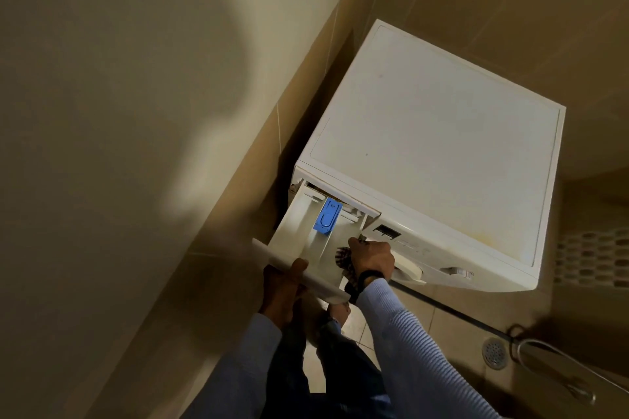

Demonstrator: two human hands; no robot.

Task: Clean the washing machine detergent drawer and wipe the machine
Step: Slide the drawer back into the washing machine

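A white washing machine (439, 153) stands in the corner, seen from above. Its detergent drawer (299, 235) is pulled far out at the front left, with a blue insert (327, 216) in the middle compartment. My left hand (284, 286) grips the drawer's front panel from below, thumb on top. Inside the drawer's right compartment, my right hand (371, 258) holds a checked cloth (344, 258); part of the cloth hangs under my wrist.
A tiled wall runs close along the machine's left side. On the tiled floor at the lower right lie a round drain (494, 352) and a metal hose (558, 360). The machine's dial (408, 269) sits just right of my right hand.
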